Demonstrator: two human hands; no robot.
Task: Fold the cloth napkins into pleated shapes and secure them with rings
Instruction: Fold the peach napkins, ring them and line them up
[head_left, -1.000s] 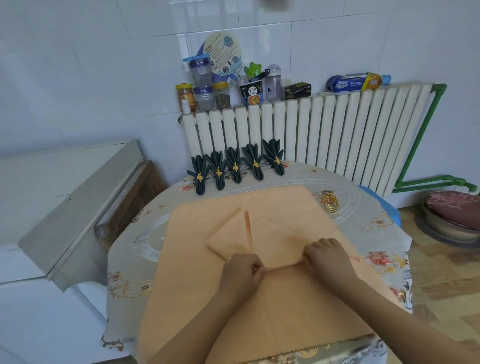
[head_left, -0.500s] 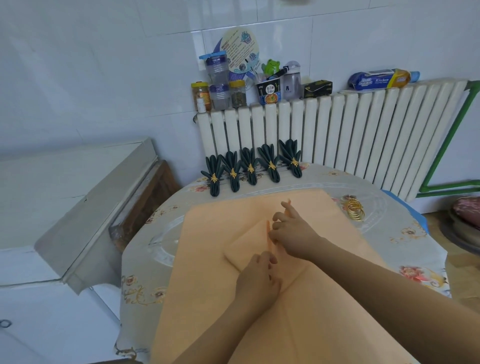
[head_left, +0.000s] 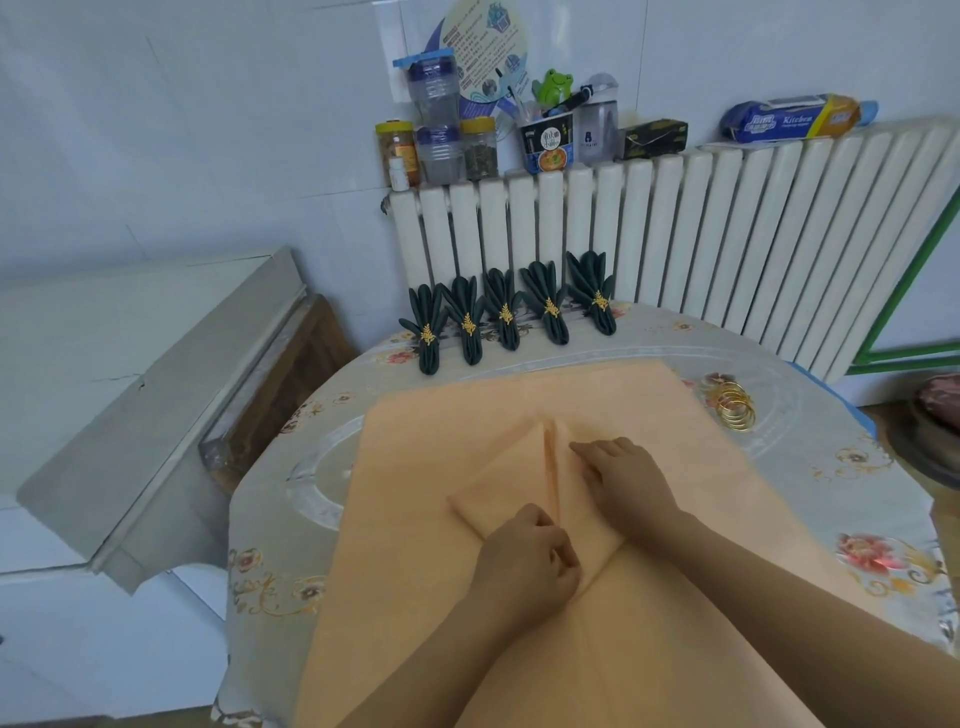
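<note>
Peach napkin (head_left: 498, 483) lies mid-counter, nearer than the gold rings (head_left: 733, 408); left hand (head_left: 524, 564) pinches its near point as anchor, right hand (head_left: 621, 480) presses flat, fingers extended, setting the crease.

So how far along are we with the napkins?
Done: five dark green napkins stand pleated and ringed along the table's far edge. In hand: one orange napkin, folded to a point on the orange stack; the left hand pinches its near end while the right hand presses the right flap flat. Left: pleating it, adding a ring from the gold rings, then the cloth beneath.
</note>
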